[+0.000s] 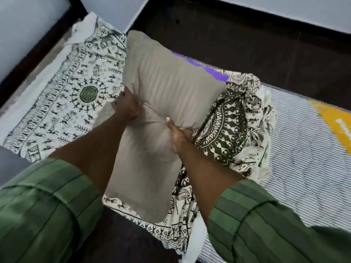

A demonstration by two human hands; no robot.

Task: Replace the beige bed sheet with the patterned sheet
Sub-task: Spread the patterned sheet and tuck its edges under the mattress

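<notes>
**Helper:** What have you got there?

**Me:** A beige pillow. My left hand has its fingers curled into a bunch of the fabric at the near-left edge, and my right hand pinches the same case lower down, thumb on top. Both are clamped on it, and the pillow is lifted, tilted away from me.

**Helper:** And the patterned sheet?

**Me:** It lies crumpled in a heap on the striped mattress, just under and to the right of the pillow, with part of it trailing toward me over the near edge. I see no beige sheet on the bed from here; the mattress to the right is bare. Another pillow in a patterned case sits at the far left, by the dark bed frame.

**Helper:** So what is this step, do you reckon?

**Me:** I judge it is clearing the pillow off so the sheet can be spread. To do it well I want to lift it clear of the heap rather than drag it, or the folds will snag and travel with it. I'd set it well aside, perhaps by the other pillow, off the sheet entirely.

**Helper:** Anything to watch?

**Me:** With 2 hands on loose case fabric rather than the filling, the pillow may swing or slip inside its cover.
</notes>
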